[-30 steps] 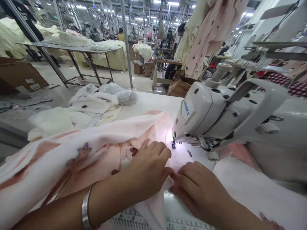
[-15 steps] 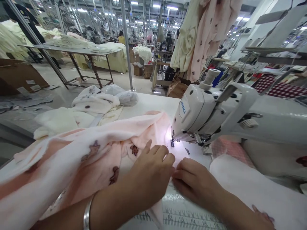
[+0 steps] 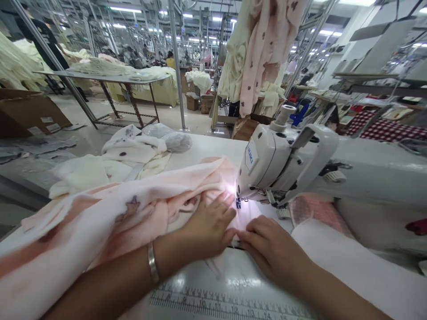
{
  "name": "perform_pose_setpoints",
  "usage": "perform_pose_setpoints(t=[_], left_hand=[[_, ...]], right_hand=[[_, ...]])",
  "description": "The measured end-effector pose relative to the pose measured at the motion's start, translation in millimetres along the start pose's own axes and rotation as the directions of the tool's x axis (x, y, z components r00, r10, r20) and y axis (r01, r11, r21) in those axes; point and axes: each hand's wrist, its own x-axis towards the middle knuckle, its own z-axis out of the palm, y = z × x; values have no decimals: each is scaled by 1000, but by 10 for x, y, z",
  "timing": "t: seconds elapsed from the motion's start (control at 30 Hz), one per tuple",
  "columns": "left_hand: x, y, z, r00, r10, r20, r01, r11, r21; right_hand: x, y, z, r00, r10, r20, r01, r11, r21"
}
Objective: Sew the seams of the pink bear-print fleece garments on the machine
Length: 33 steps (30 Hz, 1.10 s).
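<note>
Pink plush fabric with brown star and bear motifs drapes over the table from the left and runs up to the presser foot of a white sewing machine, whose lamp lights the spot. My left hand, a silver bangle on its wrist, lies on the fabric just left of the foot, its fingers stretched forward and its thumb out to the right. Close to that thumb, my right hand pinches the fabric's near edge in front of the foot. The fingertips partly hide the edge.
A printed ruler scale runs along the table's front. White fabric pieces and a plastic bag lie at the back left. More pale fabric lies right, below the machine arm. Garments hang behind; a person stands far left.
My left hand has slid forward and flattened, its fingers stretching toward the presser foot over the fabric. The near fabric corner has drawn in, uncovering more of the ruler. The view has shifted slightly.
</note>
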Motion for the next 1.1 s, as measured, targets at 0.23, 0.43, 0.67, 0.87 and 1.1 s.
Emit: perform_pose_setpoints(t=[0.23, 0.43, 0.67, 0.87, 1.1], left_hand=[[171, -199, -22, 1000, 15, -12, -15, 998, -63], [199, -216, -27, 999, 38, -30, -40, 996, -83], [152, -157, 3, 993, 85, -82, -87, 996, -24], [213, -220, 122, 954, 229, -193, -241, 969, -44], [222, -249, 120, 940, 235, -246, -267, 958, -106]], right_hand=[[74, 126, 120, 998, 61, -32, -62, 997, -43], [66, 118, 132, 996, 81, -41, -81, 997, -6], [27, 47, 119, 992, 117, -39, -112, 988, 104], [23, 307, 170, 873, 478, -93, -395, 807, 439], [-23, 398, 77, 818, 564, -116, -485, 783, 389]])
